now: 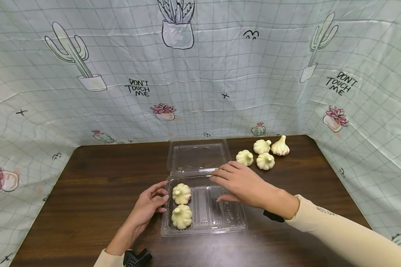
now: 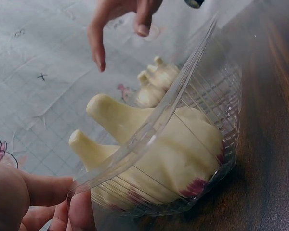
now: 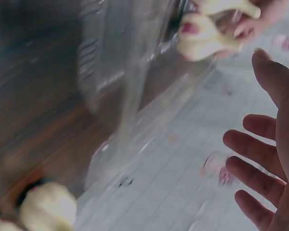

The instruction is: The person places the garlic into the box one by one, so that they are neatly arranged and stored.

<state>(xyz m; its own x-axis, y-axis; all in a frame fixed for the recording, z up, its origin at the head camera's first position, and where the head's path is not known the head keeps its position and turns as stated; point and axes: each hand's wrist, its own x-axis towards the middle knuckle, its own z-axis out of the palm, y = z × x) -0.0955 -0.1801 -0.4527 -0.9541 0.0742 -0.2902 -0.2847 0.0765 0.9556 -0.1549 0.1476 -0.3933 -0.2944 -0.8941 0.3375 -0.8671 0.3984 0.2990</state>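
Note:
A clear plastic clamshell container (image 1: 217,228) lies with its lid folded back. Two garlic bulbs, one (image 1: 181,194) behind the other (image 1: 182,217), sit along its left side. My left hand (image 1: 148,205) pinches the left rim between thumb and fingers, seen close up as a hand (image 2: 38,197) in the left wrist view. Over the right half of the container hovers my right hand (image 1: 242,183), holding nothing. Its fingers are spread and loosely bent in the right wrist view, where the hand (image 3: 262,159) is apart from the blurred container.
Several more garlic bulbs, among them a near one (image 1: 265,161) and one with a purplish base (image 1: 280,146), stand behind the right hand at the back right. The clear lid (image 1: 198,155) lies flat behind the container. A patterned cloth (image 1: 200,81) borders the dark wooden table (image 1: 97,185).

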